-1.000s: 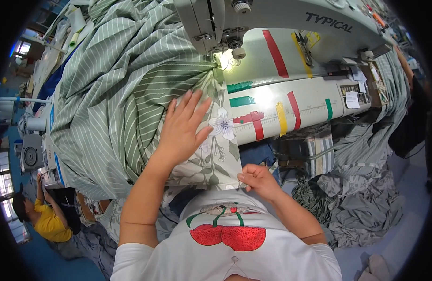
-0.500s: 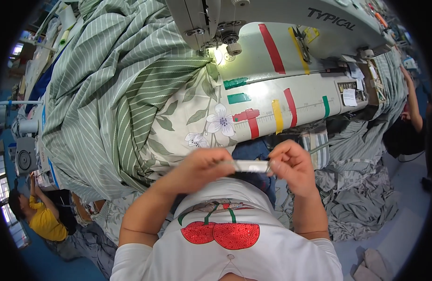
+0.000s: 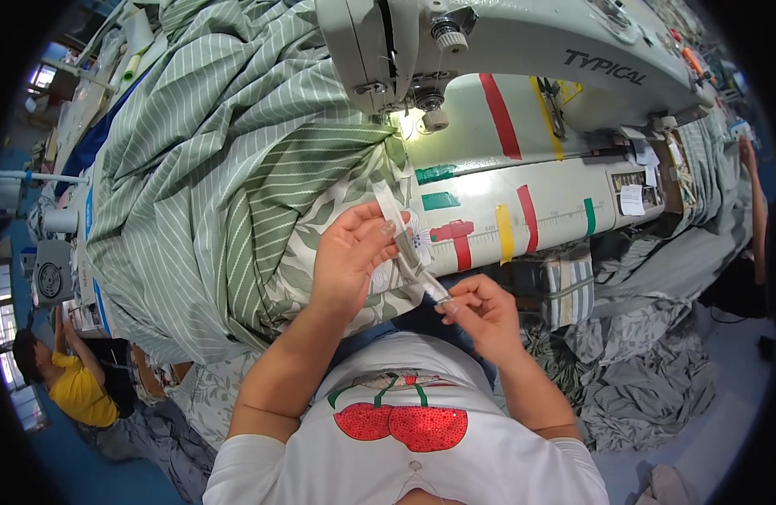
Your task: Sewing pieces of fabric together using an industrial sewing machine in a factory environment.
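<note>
A narrow whitish fabric strip [image 3: 415, 268] runs slantwise between my hands, above the floral cloth. My left hand [image 3: 352, 257] pinches it near its upper part, and a short end sticks up past the fingers. Lower and to the right, my right hand [image 3: 486, 318] grips the other end between thumb and fingertips. Beneath the left hand lies pale cloth with leaves and white flowers [image 3: 308, 240], joined to green striped fabric [image 3: 253, 181]. That cloth's corner reaches the lit needle area of a sewing machine [image 3: 489, 34].
Coloured tape pieces mark the machine bed [image 3: 565, 189]. Scissors [image 3: 553, 109] lie under the machine arm. A bundle of striped fabric [image 3: 569, 290] sits right of my right hand, with heaped cloth [image 3: 649, 370] below. A person in yellow [image 3: 80, 391] is at far left; another person's arm [image 3: 757, 210] shows at far right.
My left hand has moved up over the floral cloth, and my right hand slightly down and left. The strip, earlier level near my waist, now slants. The view has shifted a little.
</note>
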`<move>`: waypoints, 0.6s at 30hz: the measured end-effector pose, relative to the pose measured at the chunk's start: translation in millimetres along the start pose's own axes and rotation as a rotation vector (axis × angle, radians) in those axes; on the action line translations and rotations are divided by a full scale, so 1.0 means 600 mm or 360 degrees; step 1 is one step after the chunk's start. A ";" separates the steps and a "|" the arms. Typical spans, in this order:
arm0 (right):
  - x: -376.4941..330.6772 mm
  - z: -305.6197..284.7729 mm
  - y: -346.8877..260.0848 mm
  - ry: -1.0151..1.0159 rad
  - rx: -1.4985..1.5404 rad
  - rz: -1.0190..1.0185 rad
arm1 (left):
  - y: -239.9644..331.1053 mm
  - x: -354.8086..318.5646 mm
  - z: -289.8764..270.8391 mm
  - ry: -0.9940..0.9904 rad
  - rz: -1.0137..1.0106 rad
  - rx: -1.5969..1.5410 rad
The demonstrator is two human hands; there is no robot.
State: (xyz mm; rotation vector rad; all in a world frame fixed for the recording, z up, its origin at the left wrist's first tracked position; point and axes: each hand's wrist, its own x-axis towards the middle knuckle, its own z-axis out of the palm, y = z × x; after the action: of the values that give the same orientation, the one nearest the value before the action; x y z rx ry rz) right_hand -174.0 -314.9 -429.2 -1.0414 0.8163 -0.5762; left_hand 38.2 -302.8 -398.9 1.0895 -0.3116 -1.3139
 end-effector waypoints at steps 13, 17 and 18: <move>0.005 0.018 -0.007 -0.0275 -0.0675 0.0032 | -0.003 0.018 0.006 0.0163 0.0022 0.0065; 0.030 -0.016 -0.072 0.0170 -0.0971 -0.0489 | -0.001 0.011 -0.001 0.0011 0.0050 0.0016; 0.045 -0.033 -0.092 0.0353 -0.0998 -0.0507 | 0.000 0.008 -0.002 -0.0005 0.0042 0.0011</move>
State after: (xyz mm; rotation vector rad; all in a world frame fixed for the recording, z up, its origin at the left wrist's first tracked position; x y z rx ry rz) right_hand -176.7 -368.0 -392.2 -1.7240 1.0687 -0.7343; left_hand 40.5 -306.7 -401.4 1.0859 -0.3319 -1.2920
